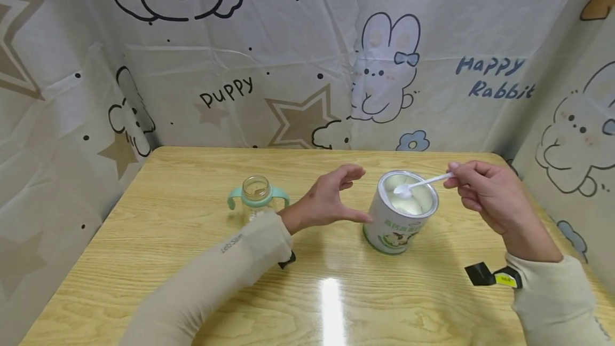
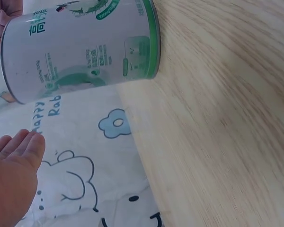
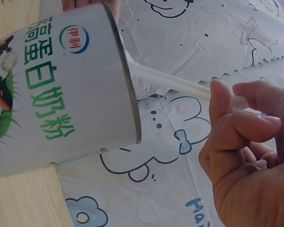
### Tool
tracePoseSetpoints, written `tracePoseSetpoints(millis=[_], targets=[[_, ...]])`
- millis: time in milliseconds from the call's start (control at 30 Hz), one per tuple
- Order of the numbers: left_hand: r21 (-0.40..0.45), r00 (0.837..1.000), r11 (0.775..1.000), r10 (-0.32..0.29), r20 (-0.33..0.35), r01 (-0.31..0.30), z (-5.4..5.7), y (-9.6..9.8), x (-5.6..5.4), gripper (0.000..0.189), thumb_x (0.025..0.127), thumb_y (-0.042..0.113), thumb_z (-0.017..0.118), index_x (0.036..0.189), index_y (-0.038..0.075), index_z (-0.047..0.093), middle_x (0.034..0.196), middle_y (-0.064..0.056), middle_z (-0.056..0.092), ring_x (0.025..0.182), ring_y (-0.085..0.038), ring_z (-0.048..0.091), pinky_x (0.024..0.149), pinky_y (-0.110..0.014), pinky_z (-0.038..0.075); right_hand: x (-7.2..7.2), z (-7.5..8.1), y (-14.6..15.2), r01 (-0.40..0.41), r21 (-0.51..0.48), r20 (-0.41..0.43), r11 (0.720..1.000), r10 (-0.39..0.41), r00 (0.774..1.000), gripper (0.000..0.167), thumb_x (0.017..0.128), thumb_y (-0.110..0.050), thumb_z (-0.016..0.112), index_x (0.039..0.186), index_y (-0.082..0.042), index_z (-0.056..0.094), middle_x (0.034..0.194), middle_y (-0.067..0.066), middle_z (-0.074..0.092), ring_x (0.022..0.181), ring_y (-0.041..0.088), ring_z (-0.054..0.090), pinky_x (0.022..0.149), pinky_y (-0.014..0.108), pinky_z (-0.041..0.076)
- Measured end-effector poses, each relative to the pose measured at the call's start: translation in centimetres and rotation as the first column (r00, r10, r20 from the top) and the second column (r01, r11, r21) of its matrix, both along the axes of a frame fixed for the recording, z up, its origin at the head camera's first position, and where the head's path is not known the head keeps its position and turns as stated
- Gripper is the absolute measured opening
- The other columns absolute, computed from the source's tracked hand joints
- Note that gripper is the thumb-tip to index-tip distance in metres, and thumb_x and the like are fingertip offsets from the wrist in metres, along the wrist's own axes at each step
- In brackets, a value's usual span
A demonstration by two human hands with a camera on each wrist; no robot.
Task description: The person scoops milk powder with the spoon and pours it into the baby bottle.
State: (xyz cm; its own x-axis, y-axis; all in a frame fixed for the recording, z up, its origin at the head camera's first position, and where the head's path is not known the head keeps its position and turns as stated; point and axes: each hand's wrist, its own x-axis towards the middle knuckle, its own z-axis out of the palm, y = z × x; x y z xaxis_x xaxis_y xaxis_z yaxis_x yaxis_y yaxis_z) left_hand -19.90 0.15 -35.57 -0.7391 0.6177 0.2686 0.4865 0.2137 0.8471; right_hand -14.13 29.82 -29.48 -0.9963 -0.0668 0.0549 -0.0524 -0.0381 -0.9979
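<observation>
An open milk powder can [image 1: 386, 226], white with green print and a green base band, stands on the table. Inside its rim the pale powder shows. My right hand [image 1: 490, 191] pinches the handle end of a white plastic scoop [image 1: 429, 180], whose bowl is over the powder inside the can's mouth. To the left of the can, my left hand [image 1: 331, 196] has its fingers and thumb spread apart, holding nothing. Its thumb tip is close to the can's side; whether it touches, I cannot tell. In the left wrist view, the fingers [image 2: 26, 149] are apart from the can.
A clear baby bottle [image 1: 256, 192] with mint green handles stands uncapped behind my left forearm, its lower part hidden by the sleeve. The wooden table [image 1: 202, 170] meets a cartoon-printed cloth [image 1: 288, 25] at the back and sides.
</observation>
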Motion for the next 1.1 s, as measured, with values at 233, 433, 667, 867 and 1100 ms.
tracePoseSetpoints(millis=[233,433,667,867,1100], targets=[[-0.032,1.0,0.999,-0.021,-0.004,0.021,0.2,1.4,0.0,0.093,0.069,0.014,0.094,0.144,-0.002,0.042,0.147,-0.016,0.048,0.135,-0.023,0.048,0.109,-0.02,0.039,0.0,0.0,-0.5,0.103,0.222,0.012,0.97,-0.108,0.994,0.023,0.097,-0.024,0.068,0.078,-0.012,0.071,0.069,-0.005,0.067,0.05,0.005,0.045,0.042,0.017,0.04],[-0.058,0.999,0.998,-0.034,0.012,0.035,0.4,2.7,0.1,0.097,0.07,0.017,0.094,0.148,0.0,0.038,0.148,-0.015,0.046,0.136,-0.025,0.045,0.109,-0.02,0.038,0.0,0.1,-1.3,0.159,0.485,-0.025,0.86,-0.169,0.985,0.037,0.095,-0.039,0.068,0.075,-0.008,0.067,0.069,-0.009,0.067,0.051,0.006,0.048,0.044,0.021,0.044],[-0.075,0.998,0.995,-0.06,-0.001,0.06,0.2,3.9,0.1,0.094,0.071,0.023,0.093,0.146,0.004,0.041,0.14,-0.008,0.053,0.13,-0.014,0.049,0.109,-0.023,0.039,0.1,0.3,-2.4,0.206,0.667,-0.075,0.716,-0.211,0.975,0.055,0.09,-0.053,0.07,0.086,0.002,0.067,0.071,0.0,0.068,0.053,0.011,0.048,0.042,0.026,0.042],[-0.065,0.998,0.996,-0.059,0.0,0.059,0.2,4.6,0.1,0.091,0.071,0.024,0.094,0.144,0.005,0.042,0.134,-0.007,0.056,0.124,-0.015,0.054,0.107,-0.021,0.041,-0.2,0.1,-3.3,0.24,0.785,-0.175,0.571,-0.168,0.97,0.051,0.09,-0.053,0.07,0.077,-0.004,0.069,0.07,0.003,0.069,0.055,0.017,0.046,0.044,0.028,0.038],[-0.045,0.999,0.998,-0.05,-0.001,0.05,0.2,4.9,0.1,0.089,0.071,0.021,0.093,0.143,0.004,0.042,0.132,-0.009,0.057,0.123,-0.017,0.057,0.102,-0.016,0.043,-0.8,0.3,-4.0,0.211,0.816,-0.191,0.538,-0.094,0.977,0.043,0.093,-0.044,0.071,0.081,-0.003,0.069,0.074,0.007,0.071,0.06,0.02,0.05,0.047,0.028,0.042]])
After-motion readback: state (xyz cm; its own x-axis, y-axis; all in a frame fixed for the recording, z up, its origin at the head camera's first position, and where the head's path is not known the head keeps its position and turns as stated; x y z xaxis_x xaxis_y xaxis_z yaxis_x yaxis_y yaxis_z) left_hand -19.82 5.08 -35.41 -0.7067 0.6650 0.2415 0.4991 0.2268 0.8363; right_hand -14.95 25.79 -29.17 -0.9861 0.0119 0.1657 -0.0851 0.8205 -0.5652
